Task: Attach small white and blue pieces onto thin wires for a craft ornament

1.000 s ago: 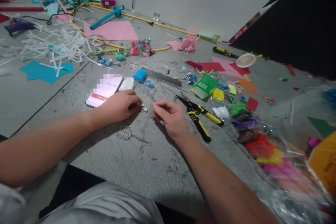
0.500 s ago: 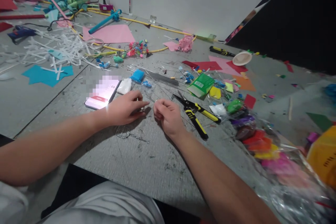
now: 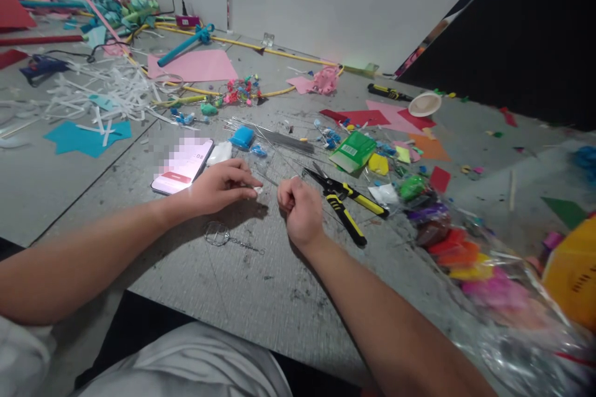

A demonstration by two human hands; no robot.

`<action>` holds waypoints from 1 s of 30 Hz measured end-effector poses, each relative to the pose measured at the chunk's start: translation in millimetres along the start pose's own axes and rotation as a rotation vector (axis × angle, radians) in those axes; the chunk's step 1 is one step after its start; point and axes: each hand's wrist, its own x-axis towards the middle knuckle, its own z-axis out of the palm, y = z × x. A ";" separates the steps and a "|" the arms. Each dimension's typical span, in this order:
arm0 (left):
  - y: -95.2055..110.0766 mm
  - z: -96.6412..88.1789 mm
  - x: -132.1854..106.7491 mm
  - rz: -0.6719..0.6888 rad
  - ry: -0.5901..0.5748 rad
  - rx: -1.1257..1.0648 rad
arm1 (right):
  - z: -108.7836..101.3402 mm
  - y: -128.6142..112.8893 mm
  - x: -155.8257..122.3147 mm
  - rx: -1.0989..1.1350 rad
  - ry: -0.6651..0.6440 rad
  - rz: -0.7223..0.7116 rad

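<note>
Head view: the right hand (image 3: 298, 206) is curling tighter into an empty-looking fist, while the left hand (image 3: 218, 187) is now pinching a small white lump (image 3: 257, 189).

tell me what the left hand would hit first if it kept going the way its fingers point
The left hand would most likely meet the small white piece at its fingertips, perhaps already touching it. Just past that sits the right hand, curled into a fist.

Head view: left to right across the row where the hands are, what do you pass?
phone → left hand → white piece → right hand → pliers → green lump → red paper square
</note>
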 end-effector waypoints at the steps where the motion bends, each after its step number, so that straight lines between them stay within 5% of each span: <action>1: 1.9 -0.1 -0.5 -0.008 0.028 -0.094 | 1.0 -2.4 -2.3 -0.019 0.002 -0.023; 10: 7.2 9.7 -5.4 -0.051 0.020 -0.610 | 11.1 -19.6 -19.0 -0.149 -0.111 -0.142; 30: 22.9 13.5 -11.6 -0.067 -0.048 -0.651 | 9.2 -20.9 -17.1 -0.322 -0.263 -0.265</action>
